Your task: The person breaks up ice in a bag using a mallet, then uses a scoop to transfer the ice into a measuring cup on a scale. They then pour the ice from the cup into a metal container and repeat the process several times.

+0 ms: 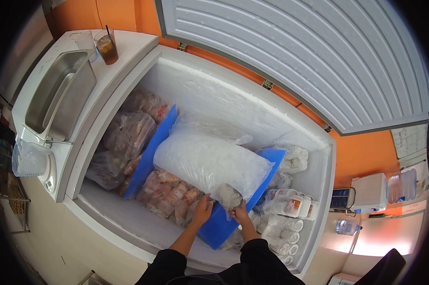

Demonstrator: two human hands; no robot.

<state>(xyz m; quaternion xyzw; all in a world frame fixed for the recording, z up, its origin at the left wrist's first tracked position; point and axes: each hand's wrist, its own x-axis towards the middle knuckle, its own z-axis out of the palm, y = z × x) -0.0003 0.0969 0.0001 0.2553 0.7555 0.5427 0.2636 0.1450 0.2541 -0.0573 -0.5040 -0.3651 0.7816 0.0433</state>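
My right hand (240, 213) is closed on the edge of a greyish bundle in a clear plastic bag (230, 196), held over the front end of the right blue divider (219, 229). I cannot make out what the bag contains. Just left of it, my left hand (203, 210) has its fingers partly stretched out, thumb apart, above bags of raw meat (174, 195). No object shows in that hand. Behind both hands, a large clear bag of ice (209, 159) lies between the left blue divider (150, 154) and the right one.
The chest freezer (233, 92) has its lid (300, 52) raised. More bagged meat (129, 130) fills its left end; wrapped tubs and cups (288, 204) fill the right. On the left ledge stand a steel pan (60, 90), an iced drink (107, 47) and a plastic jug (30, 158).
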